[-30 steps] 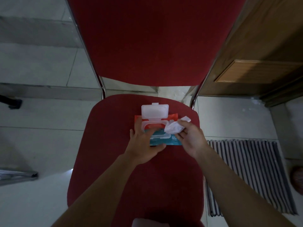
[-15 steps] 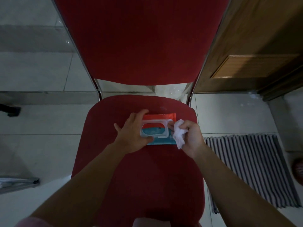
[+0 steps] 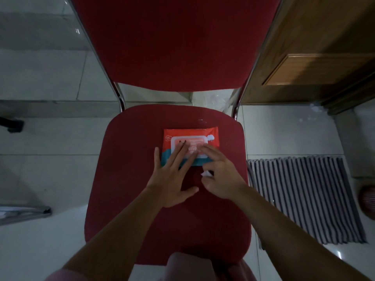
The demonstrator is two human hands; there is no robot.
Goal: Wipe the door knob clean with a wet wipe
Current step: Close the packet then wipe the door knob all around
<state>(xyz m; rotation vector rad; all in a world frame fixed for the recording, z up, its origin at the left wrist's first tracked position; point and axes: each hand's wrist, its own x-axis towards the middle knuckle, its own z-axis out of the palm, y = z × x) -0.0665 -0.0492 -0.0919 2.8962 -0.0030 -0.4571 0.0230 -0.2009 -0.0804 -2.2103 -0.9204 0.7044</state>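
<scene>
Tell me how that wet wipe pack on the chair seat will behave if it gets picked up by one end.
The wet wipe pack looks like a soft film pouch, so it would probably sag. Its shut plastic lid should stiffen the middle. Lying flat on the chair seat, it is unlikely to roll.

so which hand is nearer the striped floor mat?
Right. The right hand, holding a white wipe, is on the chair side toward the grey-and-white striped floor mat; the left hand is farther off.

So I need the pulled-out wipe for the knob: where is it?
Head view: the wipe is bunched in the right hand, just below the pack on the chair seat.
</scene>
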